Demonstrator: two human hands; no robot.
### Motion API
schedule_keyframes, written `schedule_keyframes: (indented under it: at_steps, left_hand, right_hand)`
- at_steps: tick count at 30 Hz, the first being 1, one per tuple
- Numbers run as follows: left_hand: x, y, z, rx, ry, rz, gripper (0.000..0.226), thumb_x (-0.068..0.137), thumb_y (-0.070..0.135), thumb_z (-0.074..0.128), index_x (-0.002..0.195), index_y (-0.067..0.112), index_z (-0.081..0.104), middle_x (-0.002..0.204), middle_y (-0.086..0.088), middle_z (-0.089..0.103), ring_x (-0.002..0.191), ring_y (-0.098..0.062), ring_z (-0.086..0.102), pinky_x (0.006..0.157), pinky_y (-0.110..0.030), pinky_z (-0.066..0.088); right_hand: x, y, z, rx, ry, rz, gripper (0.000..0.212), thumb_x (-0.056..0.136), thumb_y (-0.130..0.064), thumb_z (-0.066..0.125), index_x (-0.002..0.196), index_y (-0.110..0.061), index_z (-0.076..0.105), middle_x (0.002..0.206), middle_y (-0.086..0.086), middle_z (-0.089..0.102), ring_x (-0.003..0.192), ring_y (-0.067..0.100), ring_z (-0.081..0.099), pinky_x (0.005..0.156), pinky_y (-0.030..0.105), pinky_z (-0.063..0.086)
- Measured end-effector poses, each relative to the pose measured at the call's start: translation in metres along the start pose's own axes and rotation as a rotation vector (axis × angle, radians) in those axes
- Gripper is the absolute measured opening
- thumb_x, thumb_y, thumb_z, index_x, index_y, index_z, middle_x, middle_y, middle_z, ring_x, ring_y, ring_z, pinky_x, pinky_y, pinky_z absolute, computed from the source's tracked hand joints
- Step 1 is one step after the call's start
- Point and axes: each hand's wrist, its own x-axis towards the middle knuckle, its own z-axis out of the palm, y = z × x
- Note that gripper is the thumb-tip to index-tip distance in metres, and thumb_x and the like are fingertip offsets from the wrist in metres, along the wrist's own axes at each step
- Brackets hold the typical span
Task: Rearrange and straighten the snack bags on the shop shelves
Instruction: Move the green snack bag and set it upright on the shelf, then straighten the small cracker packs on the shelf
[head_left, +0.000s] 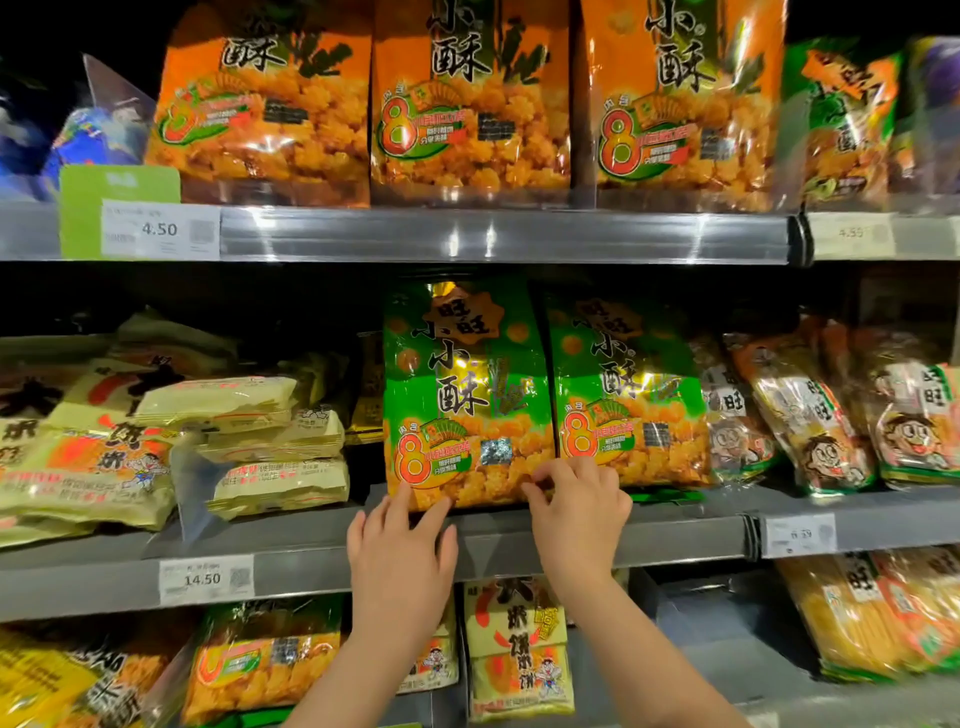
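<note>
Two green snack bags stand upright side by side on the middle shelf (675, 525). My left hand (402, 551) rests with spread fingers on the bottom edge of the left green bag (462, 384). My right hand (579, 512) has its fingers curled on that bag's lower right corner, at the seam with the right green bag (628, 395). Neither bag is lifted off the shelf.
Three orange bags (467, 104) line the top shelf above a price rail (498, 236). Pale yellow packs (249, 447) are stacked left of the green bags behind a clear divider (192, 488). Cartoon-face bags (815, 415) lean at the right. More bags (519, 649) fill the lower shelf.
</note>
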Motion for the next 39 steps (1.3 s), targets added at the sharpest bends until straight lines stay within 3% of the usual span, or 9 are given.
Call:
schedule_keyframes:
  at_steps: [5, 10, 15, 20, 23, 28, 31, 35, 39]
  left_hand:
    - [-0.005, 0.001, -0.002, -0.107, 0.035, -0.023, 0.044, 0.085, 0.044, 0.034, 0.111, 0.031, 0.067, 0.124, -0.005, 0.063, 0.121, -0.028, 0.053, 0.101, -0.054, 0.035]
    - [-0.007, -0.002, -0.020, -0.276, 0.038, -0.100, 0.035, 0.096, 0.035, 0.036, 0.126, 0.032, 0.052, 0.134, 0.011, 0.051, 0.135, -0.013, 0.033, 0.113, -0.043, 0.013]
    - [-0.019, -0.007, -0.041, -0.290, 0.081, -0.189, 0.033, 0.095, 0.035, 0.038, 0.122, 0.031, 0.057, 0.122, 0.010, 0.060, 0.123, -0.013, 0.046, 0.111, -0.042, 0.021]
    - [-0.040, -0.016, -0.061, -0.240, 0.116, -0.272, 0.029, 0.096, 0.032, 0.036, 0.101, 0.028, 0.064, 0.094, 0.007, 0.068, 0.102, -0.017, 0.057, 0.097, -0.037, 0.029]
    - [-0.048, -0.031, -0.070, -0.224, 0.154, -0.330, 0.029, 0.096, 0.033, 0.035, 0.094, 0.026, 0.064, 0.085, 0.004, 0.068, 0.094, -0.018, 0.058, 0.093, -0.037, 0.031]
    - [-0.044, -0.067, -0.078, -0.220, 0.209, -0.325, 0.032, 0.096, 0.034, 0.034, 0.073, 0.023, 0.053, 0.063, 0.004, 0.056, 0.071, -0.019, 0.057, 0.072, -0.033, 0.036]
    - [-0.033, -0.095, -0.081, -0.224, 0.217, -0.312, 0.036, 0.096, 0.036, 0.035, 0.067, 0.022, 0.050, 0.057, 0.005, 0.052, 0.060, -0.016, 0.054, 0.058, -0.032, 0.037]
    - [-0.015, -0.135, -0.088, -0.307, 0.199, -0.302, 0.040, 0.096, 0.038, 0.034, 0.077, 0.017, 0.062, 0.066, 0.000, 0.063, 0.065, -0.018, 0.059, 0.057, -0.034, 0.041]
    - [0.000, -0.160, -0.094, -0.382, 0.183, -0.281, 0.044, 0.096, 0.041, 0.033, 0.071, 0.015, 0.059, 0.062, -0.001, 0.060, 0.062, -0.017, 0.057, 0.054, -0.033, 0.038]
  right_hand:
    - [-0.005, -0.009, -0.009, 0.101, -0.022, -0.011, 0.007, 0.080, -0.030, 0.070, 0.082, -0.024, 0.067, 0.084, -0.004, 0.063, 0.087, 0.024, 0.053, 0.077, 0.035, 0.029]
    - [-0.005, -0.031, -0.028, 0.240, -0.120, -0.057, 0.014, 0.090, -0.036, 0.053, 0.093, -0.027, 0.063, 0.088, -0.009, 0.063, 0.096, 0.017, 0.049, 0.092, 0.035, 0.026]
    - [-0.012, -0.046, -0.035, 0.326, -0.180, -0.109, 0.013, 0.091, -0.035, 0.053, 0.090, -0.025, 0.061, 0.077, -0.012, 0.054, 0.087, 0.014, 0.049, 0.083, 0.033, 0.027]
    - [-0.030, -0.063, -0.032, 0.508, -0.367, -0.164, 0.011, 0.092, -0.033, 0.050, 0.088, -0.024, 0.055, 0.071, -0.009, 0.053, 0.070, 0.014, 0.053, 0.066, 0.032, 0.043]
    - [-0.040, -0.082, -0.030, 0.521, -0.466, -0.200, 0.018, 0.093, -0.038, 0.045, 0.087, -0.024, 0.054, 0.072, -0.009, 0.053, 0.069, 0.012, 0.051, 0.056, 0.028, 0.039]
    - [-0.052, -0.126, -0.020, 0.539, -0.543, -0.210, 0.028, 0.094, -0.043, 0.042, 0.089, -0.022, 0.061, 0.080, -0.005, 0.064, 0.074, 0.013, 0.058, 0.061, 0.030, 0.044]
    - [-0.053, -0.158, -0.011, 0.600, -0.578, -0.134, 0.035, 0.095, -0.043, 0.041, 0.080, -0.017, 0.059, 0.071, -0.002, 0.060, 0.066, 0.014, 0.055, 0.059, 0.033, 0.043]
    - [-0.048, -0.202, 0.000, 0.758, -0.592, 0.087, 0.042, 0.096, -0.043, 0.038, 0.084, -0.013, 0.064, 0.079, 0.004, 0.064, 0.073, 0.016, 0.057, 0.063, 0.032, 0.042]
    - [-0.037, -0.232, 0.015, 0.823, -0.528, 0.194, 0.041, 0.097, -0.045, 0.034, 0.082, -0.020, 0.062, 0.073, -0.006, 0.057, 0.072, 0.013, 0.054, 0.060, 0.028, 0.039]
